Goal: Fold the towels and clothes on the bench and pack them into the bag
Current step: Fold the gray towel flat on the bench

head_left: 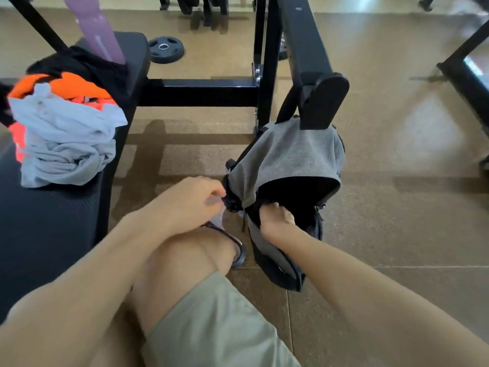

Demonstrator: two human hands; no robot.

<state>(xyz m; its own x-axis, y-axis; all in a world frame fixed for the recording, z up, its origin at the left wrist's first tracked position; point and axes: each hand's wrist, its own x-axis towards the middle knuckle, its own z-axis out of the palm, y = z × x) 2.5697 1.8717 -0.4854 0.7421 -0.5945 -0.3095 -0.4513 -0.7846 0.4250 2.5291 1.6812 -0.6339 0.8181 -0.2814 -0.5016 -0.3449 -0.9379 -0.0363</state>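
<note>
A grey and black bag [285,154] stands on the floor against a black rack leg, its main pocket gaping open. My left hand [195,200] pinches the bag's left edge near the zip. My right hand [277,218] grips the front rim of the opening, fingers curled inside. On the black bench [53,234] at the left lies a crumpled pile: a light grey cloth [66,139] on top, an orange garment [63,86] under it, and a black garment [87,62] behind.
A black rack frame [267,62] rises behind the bag, with a crossbar joining the bench. A weight plate [166,49] lies on the tan floor farther back. A purple rolled mat [98,30] leans at the bench's far end. My knee and sandal [235,250] are beside the bag.
</note>
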